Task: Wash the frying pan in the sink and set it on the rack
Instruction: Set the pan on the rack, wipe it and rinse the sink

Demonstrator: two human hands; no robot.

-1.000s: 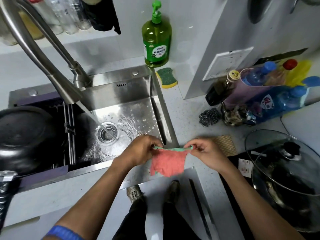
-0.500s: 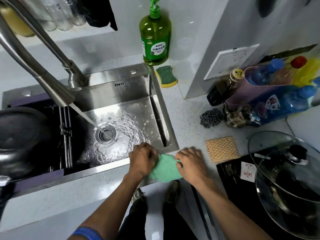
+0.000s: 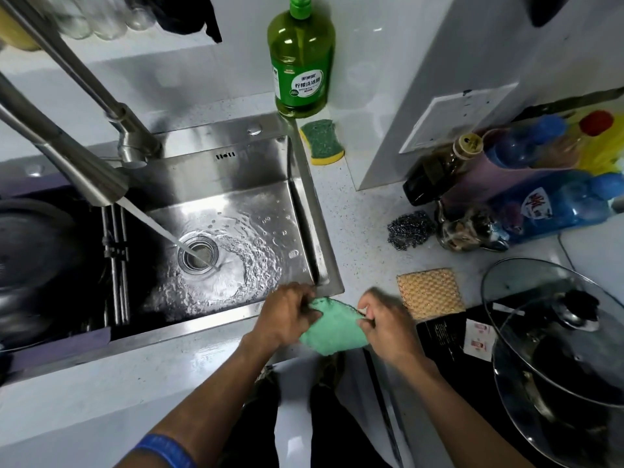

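Observation:
A green cloth [image 3: 332, 327] is spread on the counter edge at the sink's front right corner. My left hand [image 3: 285, 315] grips its left side and my right hand [image 3: 385, 319] grips its right side. The steel sink [image 3: 236, 177] lies just beyond, with water from the faucet [image 3: 67, 163] running into the drain [image 3: 198, 253]. A dark frying pan [image 3: 30, 261] rests upside down at the far left, on the rack [image 3: 116, 265] over the sink's left part, away from both hands.
A green soap bottle [image 3: 300, 62] and a green-yellow sponge [image 3: 322, 141] stand behind the sink. On the right counter lie a steel scourer [image 3: 410, 229], a woven pad [image 3: 429, 292], several bottles [image 3: 547, 197] and a glass-lidded pot [image 3: 557, 356] on a cooktop.
The cloth hung pink side out between my raised hands; they lowered it onto the counter edge green side up, and have now drawn apart along it.

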